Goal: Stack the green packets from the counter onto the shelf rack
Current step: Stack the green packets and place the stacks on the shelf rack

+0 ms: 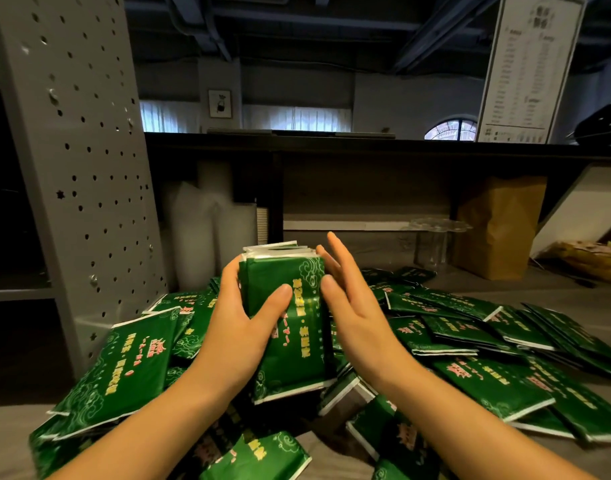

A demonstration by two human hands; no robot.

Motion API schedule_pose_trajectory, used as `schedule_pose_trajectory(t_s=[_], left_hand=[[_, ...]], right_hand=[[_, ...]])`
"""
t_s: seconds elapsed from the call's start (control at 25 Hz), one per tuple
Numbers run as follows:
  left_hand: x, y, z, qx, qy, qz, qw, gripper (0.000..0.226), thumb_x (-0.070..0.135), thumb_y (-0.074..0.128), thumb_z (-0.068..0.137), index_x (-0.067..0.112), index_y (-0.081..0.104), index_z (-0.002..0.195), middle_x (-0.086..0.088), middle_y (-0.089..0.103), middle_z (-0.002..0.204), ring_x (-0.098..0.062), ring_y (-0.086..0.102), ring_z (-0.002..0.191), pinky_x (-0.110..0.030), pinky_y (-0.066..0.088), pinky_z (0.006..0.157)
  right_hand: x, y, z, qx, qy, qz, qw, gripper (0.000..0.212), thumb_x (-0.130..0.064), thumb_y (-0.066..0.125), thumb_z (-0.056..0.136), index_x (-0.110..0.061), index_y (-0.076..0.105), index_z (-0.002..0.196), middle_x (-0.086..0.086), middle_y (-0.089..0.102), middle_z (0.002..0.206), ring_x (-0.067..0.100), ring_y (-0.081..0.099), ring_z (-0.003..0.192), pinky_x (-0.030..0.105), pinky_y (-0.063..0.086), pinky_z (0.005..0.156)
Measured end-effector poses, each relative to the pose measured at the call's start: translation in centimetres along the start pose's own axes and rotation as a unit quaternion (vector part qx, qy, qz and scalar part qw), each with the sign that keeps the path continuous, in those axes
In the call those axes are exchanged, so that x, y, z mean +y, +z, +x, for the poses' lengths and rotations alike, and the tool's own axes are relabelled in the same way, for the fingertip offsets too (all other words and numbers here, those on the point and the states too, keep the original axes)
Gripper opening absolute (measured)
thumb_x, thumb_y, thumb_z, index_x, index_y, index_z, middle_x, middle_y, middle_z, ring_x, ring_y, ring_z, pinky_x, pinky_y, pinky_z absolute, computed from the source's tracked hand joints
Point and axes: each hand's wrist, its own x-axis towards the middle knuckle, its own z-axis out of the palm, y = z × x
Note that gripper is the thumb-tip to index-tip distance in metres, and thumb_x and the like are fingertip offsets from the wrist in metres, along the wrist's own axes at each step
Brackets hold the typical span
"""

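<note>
Upright bundle of glossy green foil packets (290,341) over loose packet pile (470,341) on grey counter (6,445), long axis vertical, left hand (241,317) gripping it, right hand (352,306) flat against its edge; grey perforated metal shelf rack (85,168) lies left, nearest left hand.

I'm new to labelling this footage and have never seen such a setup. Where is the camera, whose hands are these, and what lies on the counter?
No machine here: a single camera worn on a person's head looks down at their two bare hands. The left hand grips an upright bundle of glossy green packets; the right hand lies flat, fingers straight, against the bundle's side. Below, many more loose green packets are heaped on the grey counter. The grey perforated metal rack stands at the left; a brown paper bag stands at the back right.
</note>
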Motion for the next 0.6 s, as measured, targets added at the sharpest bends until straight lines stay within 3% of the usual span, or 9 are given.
schedule_pose_trajectory(t_s=[0.08,0.16,0.28,0.44,0.6], left_hand=[[0.6,-0.5,0.2,0.003,0.001,-0.002,1.0,0.05,0.034,0.063,0.077,0.031,0.044,0.123,0.007,0.066,0.104,-0.011,0.066,0.093,-0.039,0.054,0.084],[1.0,-0.9,0.6,0.019,-0.004,-0.011,1.0,0.046,0.026,0.062,0.084,0.028,0.043,0.126,0.003,0.065,0.101,-0.015,0.066,0.09,-0.041,0.056,0.08],[1.1,-1.4,1.1,0.046,-0.003,-0.003,0.999,0.042,0.02,0.061,0.087,0.026,0.042,0.125,0.001,0.064,0.094,-0.021,0.065,0.085,-0.044,0.056,0.079],[0.7,-1.8,1.5,0.057,-0.009,0.005,0.998,0.044,0.02,0.062,0.087,0.025,0.04,0.125,0.0,0.063,0.092,-0.029,0.064,0.09,-0.049,0.054,0.083],[0.5,-1.9,1.5,0.064,-0.017,0.021,0.998,0.044,0.02,0.062,0.088,0.025,0.039,0.124,0.004,0.06,0.088,-0.013,0.06,0.074,-0.033,0.054,0.072]], right_hand=[[0.2,-1.6,0.4,0.023,-0.02,-0.134,0.991,0.043,-0.024,0.036,0.101,-0.036,0.031,0.142,-0.014,0.049,0.131,-0.004,0.048,0.115,0.02,0.04,0.097],[0.8,-3.4,1.0,-0.006,-0.019,-0.319,0.947,0.038,-0.024,0.04,0.1,-0.03,0.042,0.138,-0.009,0.057,0.122,-0.001,0.054,0.1,0.023,0.044,0.086],[1.7,-4.5,1.4,-0.105,0.058,-0.505,0.855,0.036,-0.023,0.04,0.098,-0.024,0.048,0.133,0.0,0.06,0.127,0.02,0.057,0.112,0.038,0.049,0.091],[2.8,-4.3,1.2,-0.216,0.153,-0.554,0.789,0.045,-0.034,0.038,0.099,-0.017,0.036,0.14,0.009,0.049,0.139,0.031,0.048,0.122,0.04,0.042,0.099],[2.3,-4.7,1.1,-0.253,0.169,-0.578,0.757,0.061,-0.053,0.045,0.093,-0.022,0.031,0.144,0.004,0.046,0.142,0.027,0.045,0.127,0.038,0.038,0.102]])
